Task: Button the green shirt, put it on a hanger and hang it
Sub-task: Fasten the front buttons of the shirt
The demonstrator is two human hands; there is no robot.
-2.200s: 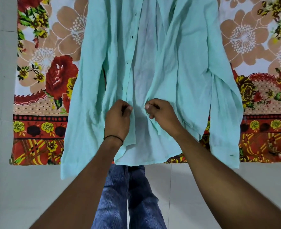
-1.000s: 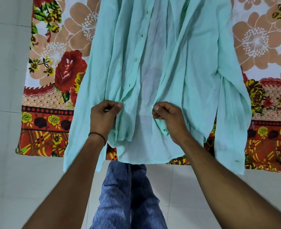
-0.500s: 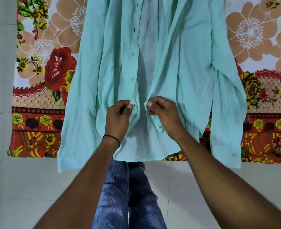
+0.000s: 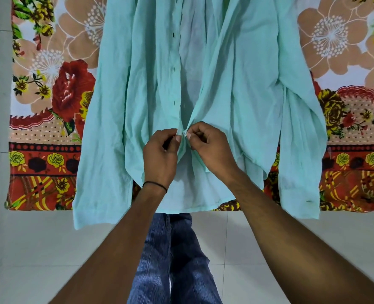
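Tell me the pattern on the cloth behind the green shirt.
Floral cloth: red and tan flowers, yellow roses along the border; head view.

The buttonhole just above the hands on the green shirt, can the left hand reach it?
Probably yes. The buttonhole lies uncovered just above the left hand, nothing between them. That hand pinches the edge of the green shirt, so it would have to let go first.

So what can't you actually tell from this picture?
- Head view: top of the green shirt, collar and whatever holds it up, cut off by the upper edge.
- Head view: whether the button is through its hole; tiny, and half covered by the left hand and right hand.
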